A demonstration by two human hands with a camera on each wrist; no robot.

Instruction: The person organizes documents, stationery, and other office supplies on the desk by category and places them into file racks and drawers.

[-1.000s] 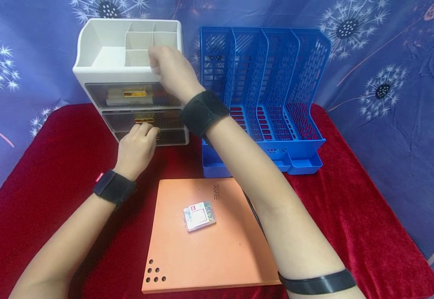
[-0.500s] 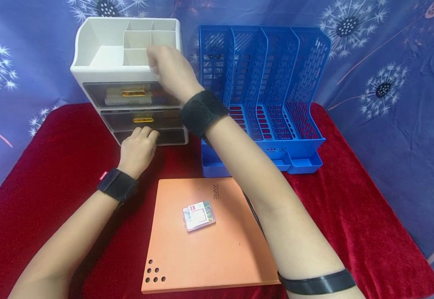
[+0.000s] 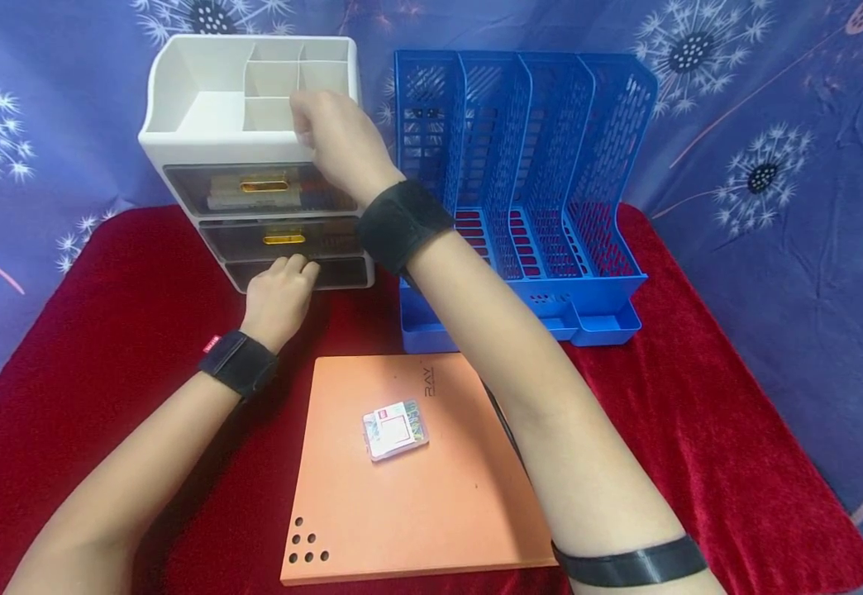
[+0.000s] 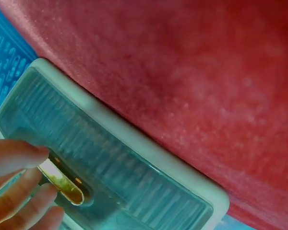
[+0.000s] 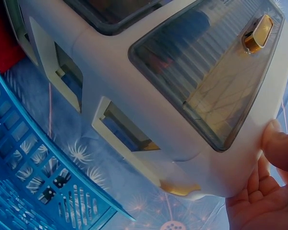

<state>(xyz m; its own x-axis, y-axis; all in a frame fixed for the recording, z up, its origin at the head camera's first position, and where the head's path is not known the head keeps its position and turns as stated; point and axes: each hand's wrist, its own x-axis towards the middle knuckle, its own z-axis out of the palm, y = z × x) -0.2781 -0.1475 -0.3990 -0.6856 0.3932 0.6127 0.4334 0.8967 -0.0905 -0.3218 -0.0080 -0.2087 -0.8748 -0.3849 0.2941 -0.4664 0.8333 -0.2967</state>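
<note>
A white desktop drawer organizer (image 3: 231, 149) stands at the back left, with three smoky see-through drawers and open compartments on top. My left hand (image 3: 279, 299) is at the bottom drawer (image 3: 345, 273). In the left wrist view, its thumb and fingers pinch one end of the gold drawer handle (image 4: 71, 189); that drawer front sits flush in its frame. My right hand (image 3: 342, 140) grips the organizer's top rim at the right front corner. The right wrist view shows the thumb (image 5: 281, 148) on the outer front face, with the fingers curled over the edge. Pale items show through the top drawer (image 3: 253, 190).
A blue mesh file rack (image 3: 524, 285) stands just right of the organizer. In front, an orange board (image 3: 402, 521) lies on the red cloth (image 3: 699, 463), bearing a small clear case (image 3: 394, 430) with a white label. A patterned blue curtain (image 3: 789, 330) hangs behind.
My left hand has shifted slightly right and down at the bottom drawer, uncovering the middle drawer's gold handle. My right hand keeps its grip on the organizer's rim.
</note>
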